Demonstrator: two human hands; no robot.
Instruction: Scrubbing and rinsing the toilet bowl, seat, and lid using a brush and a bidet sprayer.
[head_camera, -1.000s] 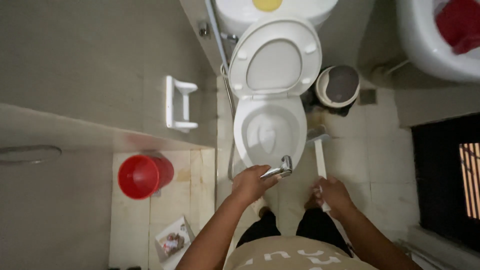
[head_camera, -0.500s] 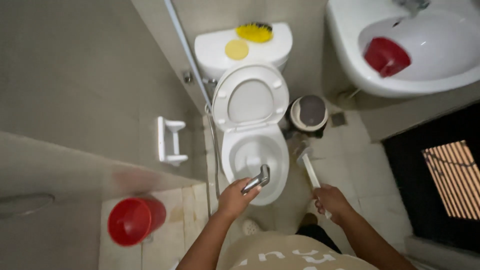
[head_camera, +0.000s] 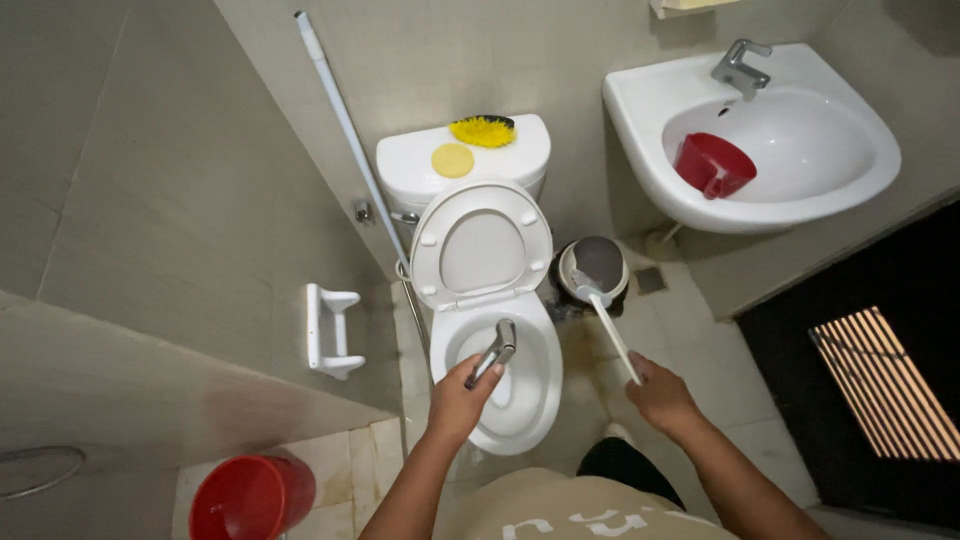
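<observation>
Head view: the left hand (head_camera: 462, 398), in the lower centre of the frame, is closed around the grip of a metal bidet sprayer (head_camera: 494, 352). The sprayer's long axis runs from the hand up and slightly to the right, with its head pointing toward the upper right over the open toilet bowl (head_camera: 520, 420). The raised toilet seat and lid (head_camera: 482, 246) stand above the bowl, leaning back against the white cistern (head_camera: 430, 172). The right hand (head_camera: 660, 392), right of centre and low in the frame, is closed around the lower end of a white toilet brush handle (head_camera: 614, 338). The handle's long axis runs diagonally from the hand up and to the left, and its upper end sits in the round dark holder (head_camera: 604, 262) on the floor just right of the toilet. The brush head itself is hidden inside the holder. A yellow scrubbing brush (head_camera: 484, 130) and a round yellow disc (head_camera: 452, 160) lie on top of the cistern. A white pole (head_camera: 350, 130) leans along the wall at upper left. A white wall-mounted paper holder (head_camera: 330, 330) is at centre left. A red bucket (head_camera: 250, 498) stands at the bottom left. A white sink (head_camera: 850, 190) at upper right holds a red scoop (head_camera: 712, 164) below a metal tap (head_camera: 740, 64).
</observation>
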